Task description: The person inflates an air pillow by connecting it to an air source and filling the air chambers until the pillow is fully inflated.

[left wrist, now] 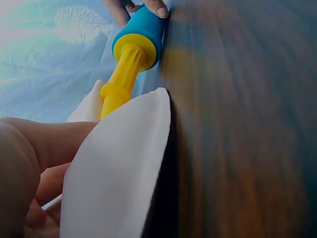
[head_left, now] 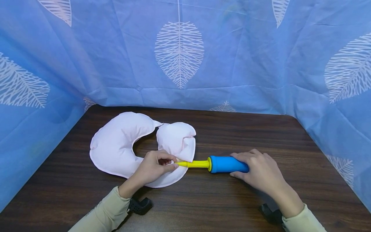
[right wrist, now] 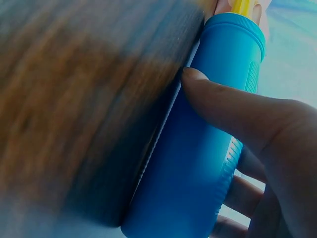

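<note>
A pale pink inflatable neck pillow (head_left: 111,145) lies puffed up on the table, one end partly folded over. Against its front right part, my left hand (head_left: 153,167) pinches a small bit of the pillow with thumb and fingers, right where the yellow nozzle (head_left: 197,164) of a hand pump meets it. Whether the tip sits inside a valve is hidden by the fingers. The pump's blue barrel (head_left: 227,164) lies along the table, and my right hand (head_left: 262,169) grips its far end. In the right wrist view the thumb (right wrist: 223,101) lies across the barrel, with other fingers behind it.
The dark wooden table (head_left: 246,135) has a rounded far right corner. Blue curtains (head_left: 232,48) with white leaf prints hang along its back and sides. Black wrist devices (head_left: 140,206) are worn below both hands.
</note>
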The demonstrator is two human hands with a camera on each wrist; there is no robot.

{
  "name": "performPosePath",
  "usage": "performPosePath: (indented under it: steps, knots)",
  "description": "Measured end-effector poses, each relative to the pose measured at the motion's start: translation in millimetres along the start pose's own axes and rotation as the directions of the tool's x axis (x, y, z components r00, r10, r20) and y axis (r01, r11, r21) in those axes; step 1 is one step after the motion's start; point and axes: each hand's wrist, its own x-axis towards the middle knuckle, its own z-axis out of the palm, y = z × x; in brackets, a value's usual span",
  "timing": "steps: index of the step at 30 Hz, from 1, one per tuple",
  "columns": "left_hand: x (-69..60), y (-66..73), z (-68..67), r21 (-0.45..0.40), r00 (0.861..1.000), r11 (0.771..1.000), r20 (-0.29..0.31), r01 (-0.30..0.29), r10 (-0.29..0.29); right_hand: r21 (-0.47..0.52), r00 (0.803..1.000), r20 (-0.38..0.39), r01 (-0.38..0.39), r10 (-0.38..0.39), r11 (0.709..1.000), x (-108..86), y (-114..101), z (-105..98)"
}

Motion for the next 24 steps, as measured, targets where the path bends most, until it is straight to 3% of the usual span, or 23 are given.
performPosePath:
  steps: [8,14,24]
  knots:
    - [0.2,0.0,1.1,0.003,1.000,1.000,-0.009,0.005,-0.005,0.003,0.999,0.023,-0.024,0.024,1.000,-2.2,12.8,-4.6]
    - [0.4,-0.1,1.3,-0.001,1.000,1.000,-0.011,-0.003,0.003,0.001,0.994,0.051,-0.094,0.094,0.996,-7.5,39.7,-8.2]
    - [0.7,-0.5,0.4,-0.012,1.000,1.000,-0.014,-0.004,0.004,0.037,0.958,0.166,-0.243,0.234,0.969,-16.3,84.4,-18.7]
